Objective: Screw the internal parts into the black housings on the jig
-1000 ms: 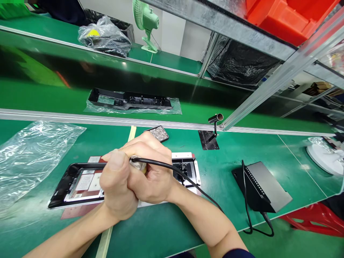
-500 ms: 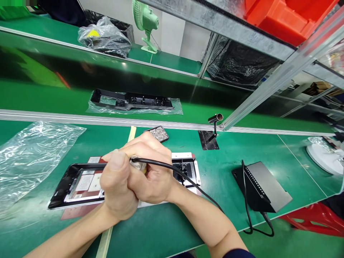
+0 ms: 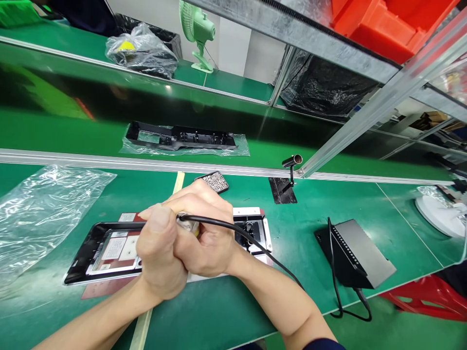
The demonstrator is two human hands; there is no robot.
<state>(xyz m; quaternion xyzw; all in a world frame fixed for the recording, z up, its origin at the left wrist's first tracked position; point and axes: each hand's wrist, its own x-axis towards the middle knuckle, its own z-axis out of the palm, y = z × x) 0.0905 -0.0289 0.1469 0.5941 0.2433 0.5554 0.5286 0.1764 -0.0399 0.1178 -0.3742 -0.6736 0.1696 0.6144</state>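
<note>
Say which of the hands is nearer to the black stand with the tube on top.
Right. The right hand is in front of the black stand and to its left, not touching it; the left hand is farther off on that same side.

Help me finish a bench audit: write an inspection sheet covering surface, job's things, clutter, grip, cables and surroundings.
Surface: glossy green bench, crossed by pale tape.
Job's things: black frame, partly covered; tool, mostly hidden.
Clutter: clear bag at left; speckled case beyond the frame.
Grip: right hand closed on tool; left hand shut against it, its hold on the tool unclear.
Cables: cable running right from tool; cord looped past bench edge by vented box.
Surroundings: fan at back; red bin upper right.
</note>
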